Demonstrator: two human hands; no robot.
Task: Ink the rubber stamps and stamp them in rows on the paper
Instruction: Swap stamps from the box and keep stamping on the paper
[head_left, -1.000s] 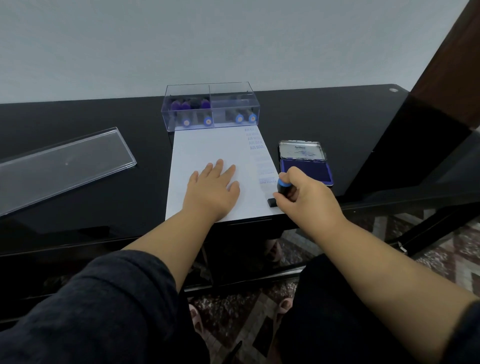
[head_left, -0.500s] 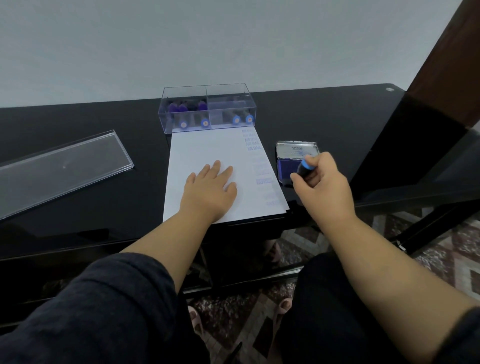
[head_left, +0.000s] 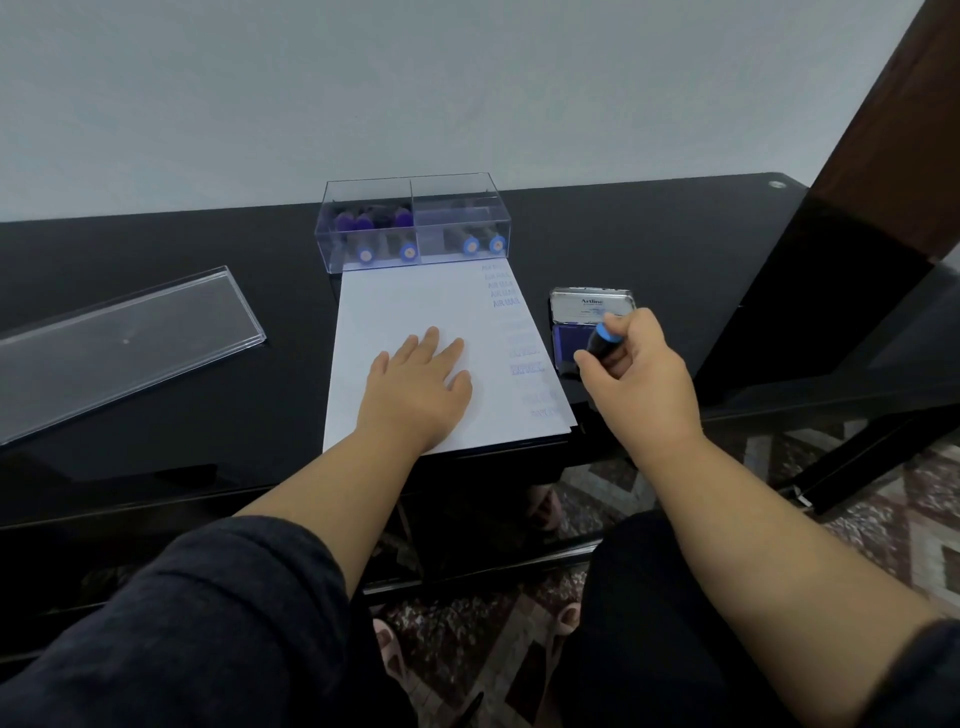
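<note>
My right grip clenching rubber stamp, moved off paper onto ink pad (re-inking); left grip flat, released.

Glossy black desk against plain pale wall; patterned tile floor; dark wooden panel right.

Bare table between clear box and ink pad.

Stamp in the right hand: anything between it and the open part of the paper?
Nothing visible. The right hand holds the stamp over the ink pad, just right of the paper. The left hand lies flat mid-sheet, beside the printed column, so it only blocks stamping there.
</note>
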